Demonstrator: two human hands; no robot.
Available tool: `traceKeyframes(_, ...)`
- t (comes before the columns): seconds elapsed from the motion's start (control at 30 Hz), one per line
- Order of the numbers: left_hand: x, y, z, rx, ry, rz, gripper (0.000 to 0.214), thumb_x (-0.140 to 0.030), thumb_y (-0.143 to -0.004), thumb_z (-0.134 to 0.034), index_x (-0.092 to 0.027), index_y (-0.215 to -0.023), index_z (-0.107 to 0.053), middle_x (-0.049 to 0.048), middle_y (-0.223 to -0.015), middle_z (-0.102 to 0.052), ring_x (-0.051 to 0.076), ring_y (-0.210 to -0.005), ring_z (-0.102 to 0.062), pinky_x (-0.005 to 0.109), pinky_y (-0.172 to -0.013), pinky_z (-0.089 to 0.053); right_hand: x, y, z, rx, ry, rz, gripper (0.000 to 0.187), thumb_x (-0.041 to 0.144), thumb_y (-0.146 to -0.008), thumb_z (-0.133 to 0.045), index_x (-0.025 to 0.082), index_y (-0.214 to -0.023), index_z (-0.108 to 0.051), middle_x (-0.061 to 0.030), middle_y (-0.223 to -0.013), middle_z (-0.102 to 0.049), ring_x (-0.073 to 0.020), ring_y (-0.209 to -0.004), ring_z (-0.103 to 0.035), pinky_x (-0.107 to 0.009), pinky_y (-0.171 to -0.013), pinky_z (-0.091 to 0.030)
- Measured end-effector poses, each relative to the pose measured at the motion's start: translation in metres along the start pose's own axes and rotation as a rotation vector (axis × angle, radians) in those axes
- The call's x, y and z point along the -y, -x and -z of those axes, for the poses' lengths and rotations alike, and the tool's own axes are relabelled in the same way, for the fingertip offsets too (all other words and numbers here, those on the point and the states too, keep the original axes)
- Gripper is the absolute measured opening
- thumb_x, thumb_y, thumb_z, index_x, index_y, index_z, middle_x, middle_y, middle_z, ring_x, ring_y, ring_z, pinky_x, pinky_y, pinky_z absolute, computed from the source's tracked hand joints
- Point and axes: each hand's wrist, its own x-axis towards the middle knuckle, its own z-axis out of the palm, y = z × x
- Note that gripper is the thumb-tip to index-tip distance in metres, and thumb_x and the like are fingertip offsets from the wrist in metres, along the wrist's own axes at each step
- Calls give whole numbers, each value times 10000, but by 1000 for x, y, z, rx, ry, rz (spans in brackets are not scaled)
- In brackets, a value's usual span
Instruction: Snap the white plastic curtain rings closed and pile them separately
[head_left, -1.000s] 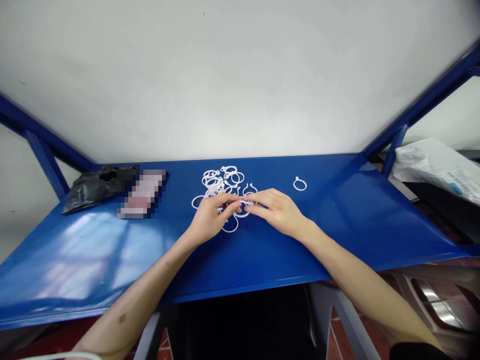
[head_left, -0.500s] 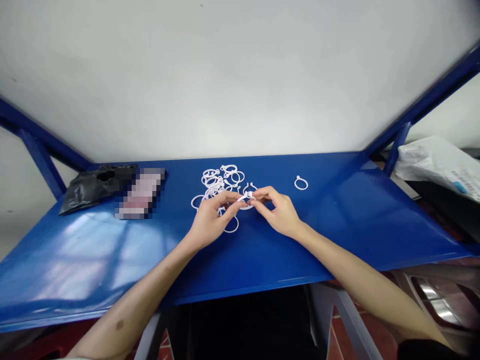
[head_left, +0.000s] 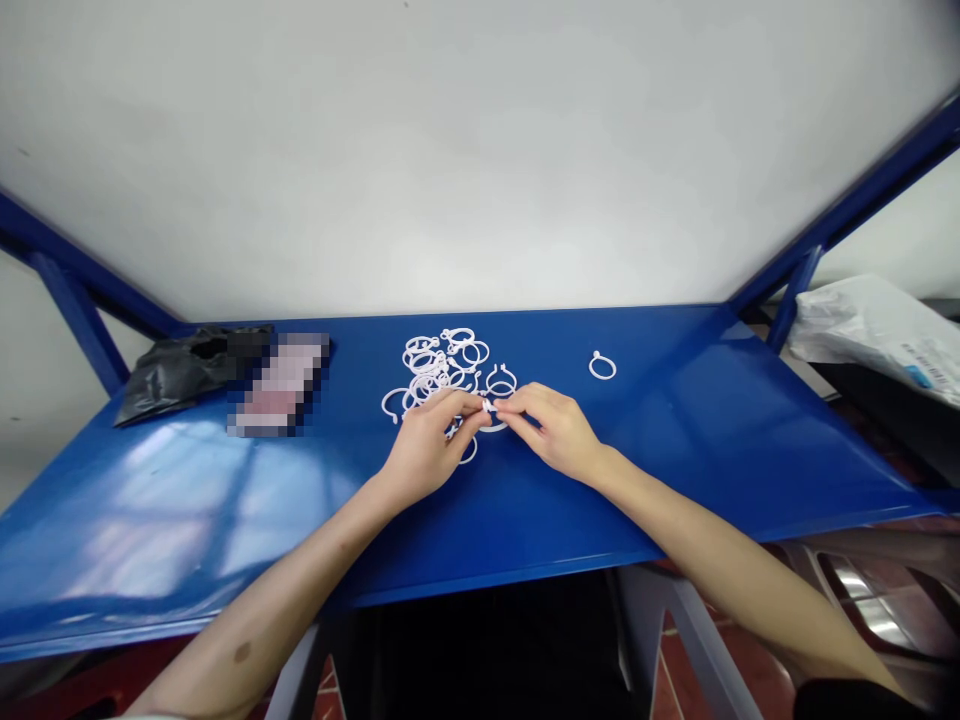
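Between my two hands, low over the table, is a white plastic curtain ring (head_left: 488, 406), mostly hidden by the fingertips. My left hand (head_left: 426, 445) pinches its left side between thumb and fingers. From the other side, my right hand (head_left: 556, 432) grips it with thumb and fingertips. A pile of white curtain rings (head_left: 427, 383), each with a small eyelet, lies just beyond and partly under my left hand. One ring (head_left: 501, 391) rests right behind the fingertips. Apart from the pile, a single ring (head_left: 592, 372) lies to the right.
The blue table (head_left: 712, 430) stands against a pale wall, with blue frame bars at both sides. A black plastic bag (head_left: 172, 375) and a blurred-out flat object (head_left: 277, 385) lie on the left. At the far right is a white plastic bag (head_left: 870, 325).
The fingertips have drawn closer together, and the held ring has turned so less of it shows. My right hand has shifted slightly down, uncovering the ring behind it.
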Motion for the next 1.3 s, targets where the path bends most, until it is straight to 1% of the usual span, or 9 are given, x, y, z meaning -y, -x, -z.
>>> traceKeyframes(0.2,1,4,-1,-3,-123,-143,125,-181,-963,-567,-214,-899,-669,6,-802,-676,134,-715,-635,258,-677,-508,1,6,-1,122,2,80,172,207,-1026,-512,199,-1052,-682,-65,-948,-739,-177,-848,-665,-336,-758,-589)
traceKeyframes(0.37,4,-1,1,13,-233,-213,126,-267,-978,-571,-202,-978,-678,50,-881,-709,182,-818,-643,326,-763,-532,-10,0,1,148,65,54,189,249,-1035,-508,222,-1085,-688,-56,-976,-736,-186,-897,-664,-355,-799,-590)
traceKeyframes(0.47,6,-5,4,-9,-299,-202,190,-330,-969,-594,-199,-1072,-683,73,-929,-731,229,-915,-637,386,-828,-529,-26,-6,17,77,227,-112,204,293,-1029,-525,229,-1071,-713,-73,-1023,-703,-204,-938,-666,-365,-812,-583)
traceKeyframes(0.63,14,-8,11,-8,-334,-181,169,-283,-979,-560,-204,-1047,-692,61,-915,-742,229,-940,-627,387,-842,-515,-64,1,64,63,676,-588,241,261,-997,-531,213,-1049,-761,-110,-990,-656,-262,-912,-628,-365,-673,-537)
traceKeyframes(0.77,21,-9,12,-13,-326,-178,167,-259,-973,-556,-199,-1026,-702,60,-913,-750,231,-935,-627,393,-840,-509,-84,12,82,133,854,-729,251,274,-974,-549,190,-1065,-767,-151,-1004,-654,-304,-955,-584,-382,-660,-517)
traceKeyframes(0.93,23,-10,11,-15,-326,-167,171,-253,-975,-548,-210,-1010,-710,53,-894,-752,228,-927,-627,398,-852,-504,-73,9,64,12,819,-535,311,355,-991,-529,181,-1159,-724,-166,-1053,-636,-320,-987,-564,-431,-710,-551)
traceKeyframes(1.1,24,-11,11,15,-329,-180,164,-261,-968,-567,-238,-941,-727,40,-865,-759,230,-910,-619,398,-842,-491,-44,0,19,200,447,-211,294,322,-1009,-536,227,-1257,-662,-108,-1067,-643,-273,-983,-591,-460,-858,-566)
traceKeyframes(1.2,25,-11,9,47,-342,-193,152,-275,-959,-596,-249,-905,-736,35,-850,-759,230,-891,-610,389,-809,-473,-37,-2,-5,280,442,-155,278,302,-1010,-541,210,-1243,-660,-113,-1085,-639,-260,-961,-593,-450,-846,-563)
traceKeyframes(1.3,24,-11,8,52,-353,-216,152,-311,-959,-619,-249,-886,-737,30,-848,-762,229,-882,-606,383,-791,-460,-38,-2,-15,278,465,-200,201,259,-1001,-553,176,-1130,-682,-117,-1064,-647,-251,-944,-603,-414,-816,-555)
